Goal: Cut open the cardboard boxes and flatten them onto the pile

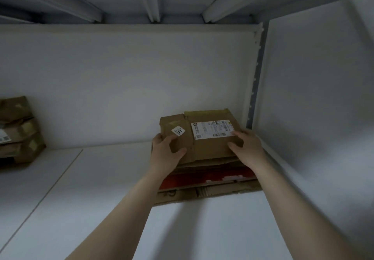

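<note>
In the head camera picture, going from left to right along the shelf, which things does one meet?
Stacked cardboard boxes at the left edge → left hand → small "02" sticker → white shipping label → right hand → perforated shelf upright.

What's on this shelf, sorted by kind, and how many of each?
Hands: 2, left and right
Flattened box being pressed down: 1
Pile of flattened cardboard: 1
Stack of taped boxes, far left: 1; its box count is unclear
Total: 5
</note>
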